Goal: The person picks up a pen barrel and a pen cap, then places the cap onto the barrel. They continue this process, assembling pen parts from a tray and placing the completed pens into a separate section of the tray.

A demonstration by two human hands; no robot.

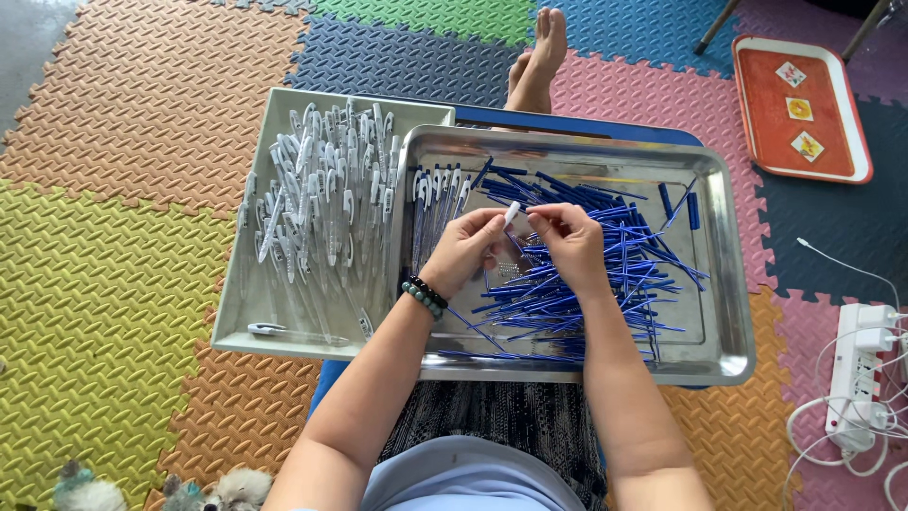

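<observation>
I look down on a floor (123, 274) of interlocking foam mats in orange, yellow, green, blue and pink, which fills the frame. Two trays sit over my lap at the centre: a steel tray (728, 284) on the right and a shallower grey tray (241, 312) on the left, the steel one's left rim overlapping the grey one's right edge. A third, an orange tray (757, 123) holding three small cards, lies well apart in the upper right corner. In the steel tray I see a heap of thin blue pen refills (605, 284), too many to count, plus a short row of finished pens (437, 194) along its left side. The grey tray carries a dense pile of white pen barrels (322, 199), also beyond counting. One white power strip (856, 378) with cables lies at the right edge. My left hand (463, 251) pinches one white pen piece (512, 212) between the fingertips, a narrow grip, above the refills; my right hand (572, 241) meets it with fingertips closed on something I cannot make out. Open tray floor remains at the steel tray's right side.
</observation>
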